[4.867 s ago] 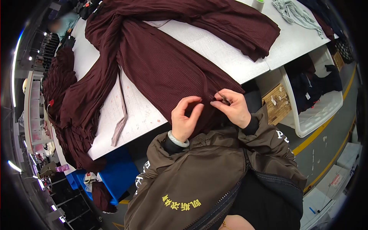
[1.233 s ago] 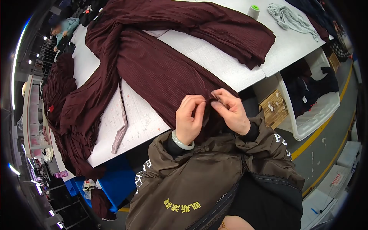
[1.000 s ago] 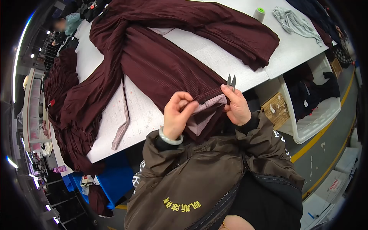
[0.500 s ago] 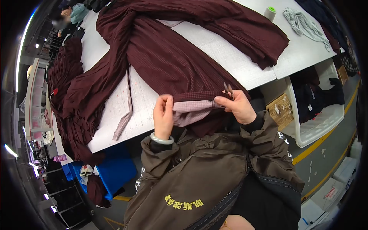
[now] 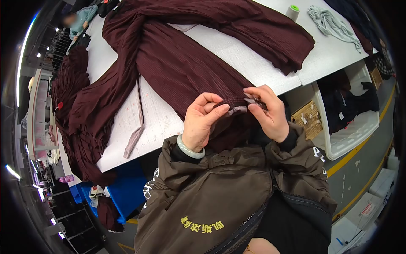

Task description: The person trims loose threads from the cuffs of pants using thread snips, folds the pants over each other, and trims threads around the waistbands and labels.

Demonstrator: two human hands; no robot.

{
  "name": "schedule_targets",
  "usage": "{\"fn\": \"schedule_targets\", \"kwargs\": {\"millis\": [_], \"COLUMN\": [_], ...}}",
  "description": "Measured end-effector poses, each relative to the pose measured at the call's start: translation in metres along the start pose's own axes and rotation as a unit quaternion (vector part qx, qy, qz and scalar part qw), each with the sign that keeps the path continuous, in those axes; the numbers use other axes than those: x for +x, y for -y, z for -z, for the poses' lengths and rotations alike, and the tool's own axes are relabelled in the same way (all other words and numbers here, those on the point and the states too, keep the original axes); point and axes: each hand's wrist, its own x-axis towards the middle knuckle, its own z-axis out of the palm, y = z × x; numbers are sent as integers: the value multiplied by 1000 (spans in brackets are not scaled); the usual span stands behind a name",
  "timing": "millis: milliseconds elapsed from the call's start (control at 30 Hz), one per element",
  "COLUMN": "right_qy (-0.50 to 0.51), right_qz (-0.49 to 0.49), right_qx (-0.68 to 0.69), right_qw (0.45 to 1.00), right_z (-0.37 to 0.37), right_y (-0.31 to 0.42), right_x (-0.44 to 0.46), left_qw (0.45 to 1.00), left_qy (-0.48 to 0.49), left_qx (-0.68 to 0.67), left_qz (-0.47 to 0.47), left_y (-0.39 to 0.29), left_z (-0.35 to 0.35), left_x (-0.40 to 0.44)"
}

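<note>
A long maroon garment (image 5: 182,63) with a fine check lies over the table, one end drawn to its front edge. At that end my left hand (image 5: 201,120), a pale bangle on its wrist, is closed in a pinch on the folded edge, where a bit of the lighter inner side shows. My right hand (image 5: 272,116) is closed around a small pair of thread snips (image 5: 256,101), blades pointing left beside the same edge. Whether its fingertips also grip the cloth is hard to make out.
On the white table (image 5: 158,112) are a thread cone (image 5: 292,13) and a grey-green cloth (image 5: 332,25). A white bin (image 5: 351,142) with dark clothes stands right, a blue bin (image 5: 127,186) below left. A person (image 5: 82,21) is at the far left.
My left hand has moved right and turned over, bunching the edge that was stretched between both hands. The snips in my right hand now point left rather than up.
</note>
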Motion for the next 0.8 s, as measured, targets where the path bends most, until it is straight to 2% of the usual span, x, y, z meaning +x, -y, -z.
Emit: {"fn": "schedule_targets", "kwargs": {"millis": [133,167,300,633,800], "right_qy": [103,102,112,103,107], "right_qz": [61,60,162,159,197], "right_qx": [-162,-163,-215,-213,-215], "right_qw": [980,980,956,958,951], "right_z": [20,21,20,17,15], "right_y": [31,31,31,29,24], "right_x": [4,5,11,11,10], "left_qw": [997,997,993,972,977], "left_qy": [19,20,46,61,63], "left_qx": [77,77,111,226,203], "left_qz": [-17,-15,-19,-26,-9], "left_y": [-10,-11,-16,-20,-22], "left_z": [-8,-9,-11,-6,-9], "left_x": [-3,-3,-4,-2,-1]}}
